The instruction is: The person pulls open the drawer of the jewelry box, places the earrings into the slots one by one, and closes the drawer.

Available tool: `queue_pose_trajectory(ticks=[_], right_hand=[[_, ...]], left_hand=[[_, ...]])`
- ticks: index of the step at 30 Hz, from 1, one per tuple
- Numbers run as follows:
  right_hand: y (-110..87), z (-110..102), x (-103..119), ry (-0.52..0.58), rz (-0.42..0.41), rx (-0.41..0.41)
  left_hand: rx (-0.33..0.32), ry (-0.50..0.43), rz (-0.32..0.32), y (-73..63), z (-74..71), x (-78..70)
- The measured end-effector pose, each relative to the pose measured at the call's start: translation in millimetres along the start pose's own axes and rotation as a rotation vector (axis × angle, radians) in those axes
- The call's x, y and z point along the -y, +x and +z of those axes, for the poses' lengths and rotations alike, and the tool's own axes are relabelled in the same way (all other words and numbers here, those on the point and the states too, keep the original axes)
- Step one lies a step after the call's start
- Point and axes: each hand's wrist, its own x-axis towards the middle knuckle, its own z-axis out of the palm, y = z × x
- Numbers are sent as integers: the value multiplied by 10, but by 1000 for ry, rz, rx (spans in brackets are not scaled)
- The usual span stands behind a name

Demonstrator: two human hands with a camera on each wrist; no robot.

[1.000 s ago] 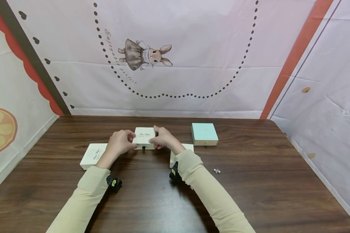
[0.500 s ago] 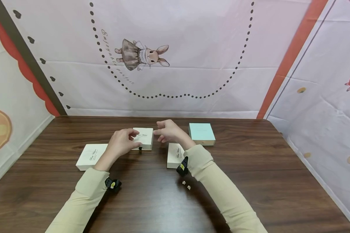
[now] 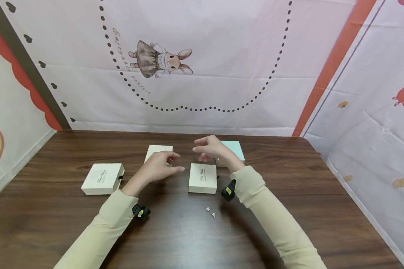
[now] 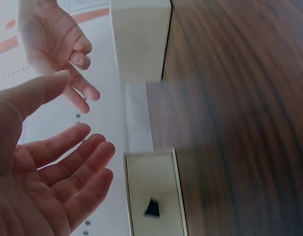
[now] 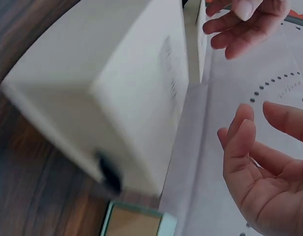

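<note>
My left hand [image 3: 159,166] hovers in front of a white lidded box [image 3: 156,148], partly covering it, with fingers loosely bent and nothing in them. My right hand [image 3: 213,148] is held in the air behind a second white box [image 3: 202,178], overlapping a mint-green box [image 3: 233,147] in the head view; it is also empty. The right wrist view shows the second white box [image 5: 136,93] up close, with a black pull tab [image 5: 109,172] on its side. In the left wrist view, the first box [image 4: 153,179] shows its own black tab.
A third white box [image 3: 102,178] with printed script lies left of my left forearm. Two small flower-shaped pieces [image 3: 210,212] lie on the dark wood table [image 3: 175,231] before the middle box. A printed cloth [image 3: 222,93] hangs behind the table.
Both hands have let go of the back white box. The right hand withdrew first, to the right; then the left also moved right, off the box. The head view has shifted slightly.
</note>
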Motion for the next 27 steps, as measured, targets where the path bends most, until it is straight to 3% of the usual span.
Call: queue_pose_trajectory(ticks=[6,13,20,27], right_hand=[[-124,-154,-169,-11,6,4],[-229,-345,-334,20,24,6],[-280,-374,-496,48,54,35],[-332,-337,-620,35,82,55]], left_hand=[[88,53,39,15,108,-88],[152,47,72,26,188,-148],[193,51,98,71,279,-178],[186,83,144,113,343,-229]])
